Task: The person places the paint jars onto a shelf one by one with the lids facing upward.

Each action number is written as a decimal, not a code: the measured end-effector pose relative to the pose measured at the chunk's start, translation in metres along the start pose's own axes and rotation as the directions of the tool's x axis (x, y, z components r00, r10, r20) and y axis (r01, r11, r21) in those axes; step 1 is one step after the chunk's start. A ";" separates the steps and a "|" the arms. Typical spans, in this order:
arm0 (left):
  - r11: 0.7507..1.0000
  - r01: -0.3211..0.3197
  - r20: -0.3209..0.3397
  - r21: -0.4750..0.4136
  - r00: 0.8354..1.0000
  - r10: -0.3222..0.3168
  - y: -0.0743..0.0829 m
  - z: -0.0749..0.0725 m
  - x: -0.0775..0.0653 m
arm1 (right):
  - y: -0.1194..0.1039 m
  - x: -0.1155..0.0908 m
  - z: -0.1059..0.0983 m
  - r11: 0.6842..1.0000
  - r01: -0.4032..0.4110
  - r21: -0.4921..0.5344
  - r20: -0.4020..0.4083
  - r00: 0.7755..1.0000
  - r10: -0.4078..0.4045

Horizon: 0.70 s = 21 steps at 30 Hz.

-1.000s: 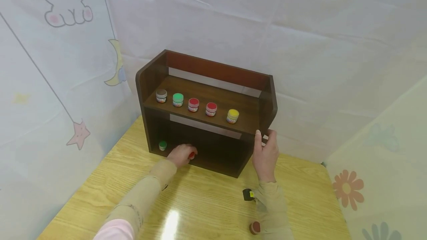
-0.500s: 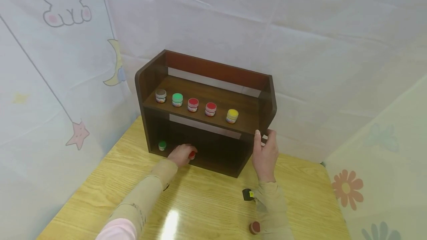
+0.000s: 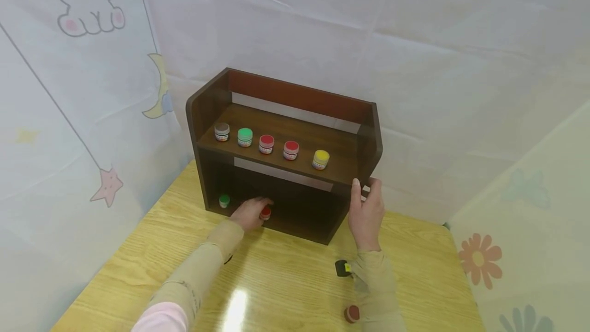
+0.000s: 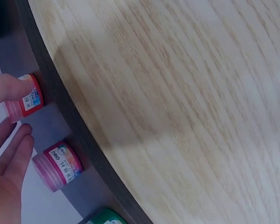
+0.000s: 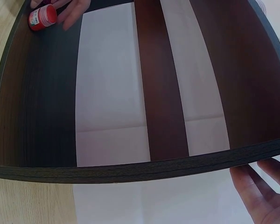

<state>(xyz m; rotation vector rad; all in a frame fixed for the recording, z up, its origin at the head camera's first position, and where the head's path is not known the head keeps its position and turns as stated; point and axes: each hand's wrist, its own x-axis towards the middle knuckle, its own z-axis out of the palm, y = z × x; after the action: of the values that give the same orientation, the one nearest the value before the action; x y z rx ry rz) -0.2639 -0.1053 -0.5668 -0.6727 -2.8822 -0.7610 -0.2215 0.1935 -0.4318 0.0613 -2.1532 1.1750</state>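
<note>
In the head view, my left hand (image 3: 250, 214) is at the lower shelf beside a small paint jar with a red lid (image 3: 265, 213). The thumb touches this red jar (image 4: 31, 100) in the left wrist view, while the other fingers lie straight and apart from it. A magenta jar (image 4: 60, 165) and a green jar (image 4: 106, 217) stand along the same shelf. My right hand (image 3: 367, 219) rests with extended fingers against the right side panel of the dark wooden shelf unit (image 3: 364, 163); its fingertips (image 5: 245, 175) meet the panel's edge in the right wrist view.
Several jars line the upper shelf, among them a brown jar (image 3: 222, 132) and a yellow jar (image 3: 320, 160). On the wooden table (image 3: 276, 281) lie a black object with a yellow patch (image 3: 342, 268) and a dark red jar (image 3: 352, 314). Printed cloth hangs behind.
The left fingers have lifted and loosened around the red jar, so more of it shows. The right hand has stayed at the side panel.
</note>
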 end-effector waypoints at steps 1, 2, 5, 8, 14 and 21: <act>1.000 -0.002 -0.004 -0.005 1.000 0.002 -0.001 0.000 0.001 | 0.000 0.000 0.000 1.000 0.002 0.002 -0.003 1.000 -0.002; 1.000 -0.004 -0.010 -0.014 1.000 0.004 -0.001 -0.001 0.002 | 0.000 0.000 0.000 1.000 0.004 0.004 -0.006 1.000 -0.004; 0.999 0.017 -0.032 -0.042 0.999 -0.018 -0.003 -0.004 0.004 | -0.001 0.000 -0.001 1.000 0.009 0.004 -0.011 1.000 -0.009; 0.994 0.043 -0.102 -0.102 0.993 -0.053 -0.004 -0.012 0.006 | -0.001 0.000 -0.001 1.000 0.003 0.000 -0.005 1.000 -0.003; 0.965 0.073 -0.257 -0.250 0.956 -0.139 -0.005 -0.036 0.007 | -0.002 -0.001 -0.002 0.999 -0.032 -0.007 0.012 0.999 0.032; 0.930 0.099 -0.231 -0.355 0.954 -0.190 -0.002 -0.062 0.000 | -0.002 -0.001 -0.001 0.999 -0.032 -0.003 0.018 0.999 0.032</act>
<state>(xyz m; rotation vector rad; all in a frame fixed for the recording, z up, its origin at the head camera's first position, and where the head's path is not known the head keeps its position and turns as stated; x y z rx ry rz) -0.2665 -0.1368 -0.5139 -0.3495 -2.6012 -1.2840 -0.2200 0.1933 -0.4306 0.0367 -2.1788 1.1935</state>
